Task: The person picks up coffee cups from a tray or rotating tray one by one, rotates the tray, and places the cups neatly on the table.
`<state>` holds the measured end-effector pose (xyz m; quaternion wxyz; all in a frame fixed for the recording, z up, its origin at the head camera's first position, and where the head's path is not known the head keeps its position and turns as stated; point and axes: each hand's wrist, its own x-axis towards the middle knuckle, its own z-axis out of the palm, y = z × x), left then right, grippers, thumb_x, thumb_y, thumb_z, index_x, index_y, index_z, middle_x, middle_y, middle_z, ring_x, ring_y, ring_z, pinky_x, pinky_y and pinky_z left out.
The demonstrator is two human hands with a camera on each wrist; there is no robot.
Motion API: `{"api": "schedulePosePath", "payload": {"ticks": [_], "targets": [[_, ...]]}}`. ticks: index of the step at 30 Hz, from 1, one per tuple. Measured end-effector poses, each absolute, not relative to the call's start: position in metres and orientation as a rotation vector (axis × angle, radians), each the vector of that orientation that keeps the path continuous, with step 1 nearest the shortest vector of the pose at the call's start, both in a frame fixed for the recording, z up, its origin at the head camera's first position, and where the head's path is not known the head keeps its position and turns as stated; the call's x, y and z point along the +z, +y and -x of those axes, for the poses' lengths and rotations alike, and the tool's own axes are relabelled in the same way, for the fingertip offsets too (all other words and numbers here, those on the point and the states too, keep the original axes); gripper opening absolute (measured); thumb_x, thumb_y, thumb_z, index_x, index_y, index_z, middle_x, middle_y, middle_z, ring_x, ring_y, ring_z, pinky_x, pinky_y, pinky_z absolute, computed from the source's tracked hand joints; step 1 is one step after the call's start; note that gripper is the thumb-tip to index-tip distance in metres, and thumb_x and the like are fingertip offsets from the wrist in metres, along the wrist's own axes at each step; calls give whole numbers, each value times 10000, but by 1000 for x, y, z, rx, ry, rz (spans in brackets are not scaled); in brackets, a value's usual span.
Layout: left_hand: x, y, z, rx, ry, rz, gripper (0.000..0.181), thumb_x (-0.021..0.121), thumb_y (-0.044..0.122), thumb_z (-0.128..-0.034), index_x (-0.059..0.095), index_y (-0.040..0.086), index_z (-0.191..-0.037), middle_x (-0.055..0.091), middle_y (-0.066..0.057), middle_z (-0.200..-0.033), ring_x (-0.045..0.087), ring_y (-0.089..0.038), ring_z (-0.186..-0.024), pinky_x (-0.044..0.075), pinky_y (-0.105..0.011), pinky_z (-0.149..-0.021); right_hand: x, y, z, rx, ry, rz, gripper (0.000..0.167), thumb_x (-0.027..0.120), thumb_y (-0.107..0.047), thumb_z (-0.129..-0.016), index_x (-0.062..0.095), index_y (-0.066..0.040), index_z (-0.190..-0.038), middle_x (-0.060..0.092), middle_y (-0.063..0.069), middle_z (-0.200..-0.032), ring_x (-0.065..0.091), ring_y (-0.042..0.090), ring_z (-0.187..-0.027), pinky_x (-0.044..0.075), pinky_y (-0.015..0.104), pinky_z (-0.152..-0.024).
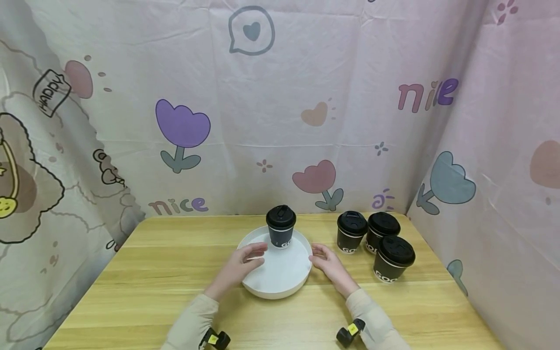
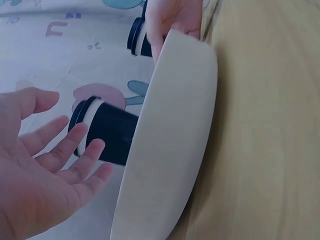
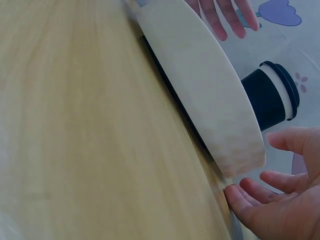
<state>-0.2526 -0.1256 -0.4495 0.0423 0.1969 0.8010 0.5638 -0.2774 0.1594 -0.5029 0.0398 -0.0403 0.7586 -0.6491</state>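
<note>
A thick white round platform, like a turntable (image 1: 280, 274), lies on the wooden table. Near its far edge stands a black paper cup with a black lid (image 1: 281, 228), upright, with white lettering low on its side. My left hand (image 1: 240, 265) hovers over the platform's left side, its fingers spread and relaxed around nothing; the left wrist view shows a gap between these fingers and the cup. At the right rim is my right hand (image 1: 330, 265), fingers loosely bent beside the edge. Whether a fingertip touches the rim, I cannot tell.
Three more lidded black cups stand in a cluster on the right: a left one (image 1: 351, 231), a rear one (image 1: 381, 231) and a front one (image 1: 393, 260). A printed cloth (image 1: 262, 107) hangs behind the table's (image 1: 175, 272) far edge and along both sides.
</note>
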Motion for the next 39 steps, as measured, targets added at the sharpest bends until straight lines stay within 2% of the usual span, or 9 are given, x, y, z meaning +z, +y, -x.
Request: {"api": "schedulePosePath", "payload": {"ticks": [3,11,14,22,27,34,39], "targets": [[-452,-121,250,1676,2406,-706,433,567,78,-960,494,-62,-1363,540,-287,-1357,523,-448,-1242,488,-400,-1046,-501,159,276,-1994,2324,127,538,609,-120,-918,443,62,-1396,495,284,-1375,495,391,-1259,500,462,-1015],[-456,-107,242,1597,2280,-780,428,583,89,-951,516,-57,-1347,569,-278,-1321,546,-433,-1216,492,-205,-973,-500,158,275,-1970,2349,156,540,614,-126,-924,442,65,-1398,506,288,-1368,510,421,-1253,497,470,-1017],[-459,-103,240,1566,2280,-805,417,593,86,-941,535,-58,-1329,592,-274,-1287,567,-425,-1190,500,-214,-956,-502,158,276,-1953,2369,169,535,611,-119,-926,442,71,-1397,509,294,-1366,506,437,-1257,482,486,-1035],[-463,-96,234,1422,2367,-844,400,623,152,-930,583,-11,-1293,640,-208,-1243,615,-357,-1119,522,-331,-946,-502,157,275,-1959,2382,165,511,620,-86,-918,466,83,-1375,543,285,-1333,534,432,-1230,486,497,-1024],[-462,-91,231,1350,2413,-889,345,627,154,-926,628,-5,-1232,682,-161,-1171,651,-278,-1035,538,-280,-891,-501,157,275,-1960,2371,174,502,615,-76,-920,467,87,-1371,544,289,-1334,537,429,-1230,497,479,-1016],[-464,-88,227,1264,2468,-916,301,635,145,-918,656,28,-1195,726,-65,-1041,657,-88,-924,531,-206,-824,-501,157,275,-1940,2366,172,513,608,-90,-927,453,77,-1387,528,287,-1355,527,427,-1247,492,465,-1027],[-462,-87,226,1208,2464,-933,296,646,141,-911,659,39,-1188,730,-51,-1005,645,-49,-876,535,-190,-794,-502,157,275,-1943,2363,178,511,612,-97,-927,459,74,-1384,530,286,-1353,528,427,-1245,490,474,-1026]]}}
